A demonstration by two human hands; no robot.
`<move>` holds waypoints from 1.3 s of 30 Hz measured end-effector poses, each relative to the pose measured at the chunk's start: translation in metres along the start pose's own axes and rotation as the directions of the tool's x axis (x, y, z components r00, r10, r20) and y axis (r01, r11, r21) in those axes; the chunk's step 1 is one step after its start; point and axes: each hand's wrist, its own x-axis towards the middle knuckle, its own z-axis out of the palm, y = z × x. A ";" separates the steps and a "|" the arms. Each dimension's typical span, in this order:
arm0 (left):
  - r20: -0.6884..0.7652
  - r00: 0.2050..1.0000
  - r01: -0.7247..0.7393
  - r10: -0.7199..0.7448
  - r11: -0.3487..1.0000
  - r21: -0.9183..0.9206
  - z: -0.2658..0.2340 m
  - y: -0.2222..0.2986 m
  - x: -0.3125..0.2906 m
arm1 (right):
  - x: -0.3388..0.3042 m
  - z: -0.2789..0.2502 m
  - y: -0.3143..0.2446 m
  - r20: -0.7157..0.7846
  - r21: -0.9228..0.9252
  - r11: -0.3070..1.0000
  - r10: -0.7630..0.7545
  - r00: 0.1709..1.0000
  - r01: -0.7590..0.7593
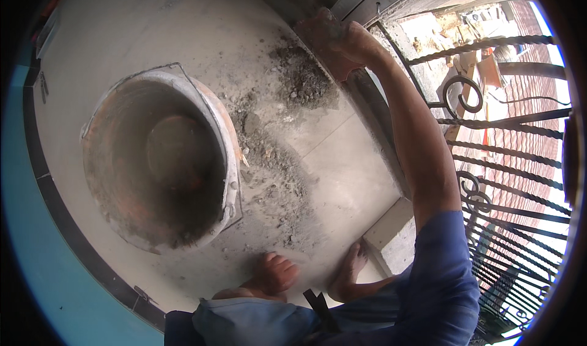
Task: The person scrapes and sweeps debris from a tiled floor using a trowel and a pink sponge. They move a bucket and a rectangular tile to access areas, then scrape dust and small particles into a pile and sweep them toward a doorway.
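Note:
My right hand (356,43) reaches out along the far right side, closed around a reddish-brown flat rectangular piece (317,35) smeared with grey. That piece lies against the dark ledge (370,110) at the base of the window grille. Its underside is hidden, and I cannot make out its exact kind. Low in the middle, my left hand (279,272) is curled into a fist close to my legs, with nothing showing in it. A large mortar-caked bucket (98,169) stands on the floor at left, its wire handle fallen to the right side.
Crumbled mortar and dust (306,83) lie on the pale tiled floor (336,162) between bucket and ledge. A twisted iron grille (507,123) runs along the right. My bare foot (351,263) is beside a pale block (391,236). A blue wall (43,242) curves at left.

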 end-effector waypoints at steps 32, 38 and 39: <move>-0.028 0.998 -0.046 0.048 0.996 0.074 -0.004 0.001 0.006 | 0.007 0.009 -0.004 -0.110 0.055 0.964 0.264 0.958 -0.259; -0.063 0.998 0.009 -0.008 1.000 0.010 -0.002 0.002 0.004 | 0.067 0.018 -0.040 -0.101 -0.167 0.963 0.196 0.975 -0.211; -0.062 0.998 0.007 -0.006 1.000 0.011 -0.003 0.002 0.003 | 0.071 0.018 -0.042 -0.055 -0.208 0.957 0.194 0.979 -0.201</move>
